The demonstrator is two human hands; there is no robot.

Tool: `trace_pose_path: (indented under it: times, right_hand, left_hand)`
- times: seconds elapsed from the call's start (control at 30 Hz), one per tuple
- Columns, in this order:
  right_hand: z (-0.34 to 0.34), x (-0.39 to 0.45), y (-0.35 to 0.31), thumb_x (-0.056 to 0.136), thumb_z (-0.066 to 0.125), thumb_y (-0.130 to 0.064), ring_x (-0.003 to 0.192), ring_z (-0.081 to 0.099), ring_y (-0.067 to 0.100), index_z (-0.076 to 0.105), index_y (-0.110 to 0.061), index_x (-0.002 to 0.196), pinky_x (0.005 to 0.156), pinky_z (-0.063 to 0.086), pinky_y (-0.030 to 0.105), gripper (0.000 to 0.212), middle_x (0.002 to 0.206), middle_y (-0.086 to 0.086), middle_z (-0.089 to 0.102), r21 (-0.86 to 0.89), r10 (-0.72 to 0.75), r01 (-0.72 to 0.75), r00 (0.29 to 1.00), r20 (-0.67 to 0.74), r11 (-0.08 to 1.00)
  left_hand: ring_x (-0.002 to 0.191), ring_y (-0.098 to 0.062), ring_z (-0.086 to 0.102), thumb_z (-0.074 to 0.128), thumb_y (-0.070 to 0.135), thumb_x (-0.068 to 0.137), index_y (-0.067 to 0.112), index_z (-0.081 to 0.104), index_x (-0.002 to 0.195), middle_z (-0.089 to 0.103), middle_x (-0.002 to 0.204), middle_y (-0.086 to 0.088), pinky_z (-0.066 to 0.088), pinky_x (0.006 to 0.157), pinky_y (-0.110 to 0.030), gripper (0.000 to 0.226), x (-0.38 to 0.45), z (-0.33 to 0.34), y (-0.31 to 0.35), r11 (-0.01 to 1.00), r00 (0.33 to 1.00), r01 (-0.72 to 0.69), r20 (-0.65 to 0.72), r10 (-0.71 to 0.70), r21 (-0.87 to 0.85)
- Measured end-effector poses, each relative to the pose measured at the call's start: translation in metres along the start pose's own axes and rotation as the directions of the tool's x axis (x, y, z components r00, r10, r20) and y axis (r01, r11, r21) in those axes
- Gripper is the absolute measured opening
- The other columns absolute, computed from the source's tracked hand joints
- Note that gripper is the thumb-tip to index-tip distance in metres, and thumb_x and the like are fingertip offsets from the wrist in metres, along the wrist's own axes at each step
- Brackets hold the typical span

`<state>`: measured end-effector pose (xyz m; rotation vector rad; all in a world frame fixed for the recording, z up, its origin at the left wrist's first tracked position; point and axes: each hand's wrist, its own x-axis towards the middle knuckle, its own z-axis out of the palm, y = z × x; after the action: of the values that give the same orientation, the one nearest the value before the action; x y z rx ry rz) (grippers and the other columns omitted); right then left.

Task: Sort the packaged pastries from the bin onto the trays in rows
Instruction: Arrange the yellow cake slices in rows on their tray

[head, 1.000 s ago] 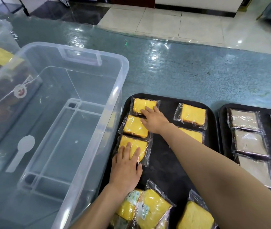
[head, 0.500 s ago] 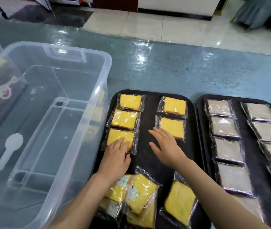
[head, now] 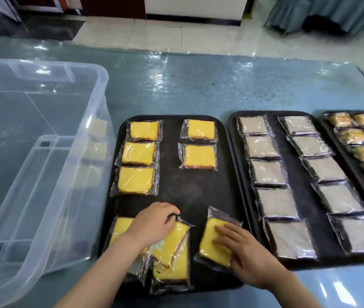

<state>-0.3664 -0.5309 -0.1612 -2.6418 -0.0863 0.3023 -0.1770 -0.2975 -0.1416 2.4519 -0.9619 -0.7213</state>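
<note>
Now your clear plastic bin (head: pixel 41 156) looks empty, and five wrapped yellow cake slices (head: pixel 137 152) sit in rows at the far end of the black tray (head: pixel 176 190). Your left hand (head: pixel 152 225) pinches a wrapper from the loose pile (head: pixel 172 258) at the near edge; your right hand (head: pixel 245 254) presses flat-fingered on a lone tilted slice (head: pixel 215 241).

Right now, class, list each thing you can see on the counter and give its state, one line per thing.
Clear bin: upright, lid off, no pastries inside.
Left tray: partly filled, five yellow cakes in two rows.
Loose pile: overlapping, unsorted, at the near edge.
Left hand: pinching a wrapper on the pile.
Right hand: flat on a tilted single cake.
Middle tray: ten pale packets in two full rows.
Right tray: filled, partly out of frame.
</note>
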Motion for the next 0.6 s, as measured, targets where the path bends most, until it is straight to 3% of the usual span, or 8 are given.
trace_pose_path:
  times: [0.1,0.23,0.37,0.5,0.6]
  right_hand:
    - [0.005,-0.013,0.007,0.078,0.041,-0.027,0.148,0.01,0.008,0.04,-0.039,0.144,0.121,0.011,0.032,0.066,0.159,-0.021,0.015,-0.038,0.006,-0.003,0.996,0.094,0.999]
    - [0.01,-0.012,0.018,0.088,0.041,-0.032,0.146,0.016,0.008,0.032,-0.045,0.145,0.119,0.02,0.035,0.06,0.158,-0.024,0.014,-0.096,0.051,-0.045,0.997,0.054,0.994]
    - [0.01,-0.001,0.015,0.088,0.051,-0.039,0.133,0.042,0.015,0.045,-0.042,0.139,0.108,0.037,0.034,0.051,0.152,-0.015,0.037,-0.191,0.082,-0.086,0.996,-0.029,0.978]
    - [0.014,0.029,0.012,0.086,0.046,-0.043,0.118,0.054,0.021,0.06,-0.033,0.126,0.106,0.033,0.043,0.043,0.134,-0.004,0.058,-0.302,0.083,-0.13,0.983,-0.164,0.944]
    - [0.01,0.06,0.007,0.082,0.066,-0.039,0.111,0.061,0.027,0.064,-0.028,0.121,0.094,0.05,0.045,0.04,0.126,0.003,0.063,-0.319,0.13,-0.197,0.967,-0.219,0.927]
  left_hand:
    - [0.119,-0.004,0.047,0.042,0.032,0.099,0.033,0.059,0.123,0.057,0.125,0.019,0.046,0.095,-0.029,0.03,0.001,0.003,0.002,0.999,1.0,0.014,0.015,-0.014,0.035]
    - [0.116,-0.001,0.045,0.045,0.03,0.097,0.034,0.058,0.123,0.052,0.121,0.019,0.046,0.092,-0.026,0.029,0.001,0.003,0.004,1.0,1.0,0.024,0.009,-0.024,0.013]
    - [0.112,0.002,0.044,0.047,0.029,0.097,0.035,0.06,0.118,0.051,0.111,0.02,0.047,0.088,-0.024,0.025,-0.003,0.001,0.004,1.0,1.0,0.012,-0.028,-0.012,0.003]
    - [0.108,0.003,0.043,0.047,0.027,0.096,0.036,0.062,0.113,0.05,0.105,0.021,0.047,0.083,-0.022,0.025,-0.007,0.0,0.003,1.0,0.999,0.0,-0.039,0.001,0.011]
    - [0.108,0.003,0.043,0.047,0.026,0.095,0.036,0.063,0.109,0.049,0.106,0.023,0.047,0.085,-0.023,0.023,-0.009,-0.002,0.002,1.0,1.0,0.001,-0.029,-0.001,0.016]
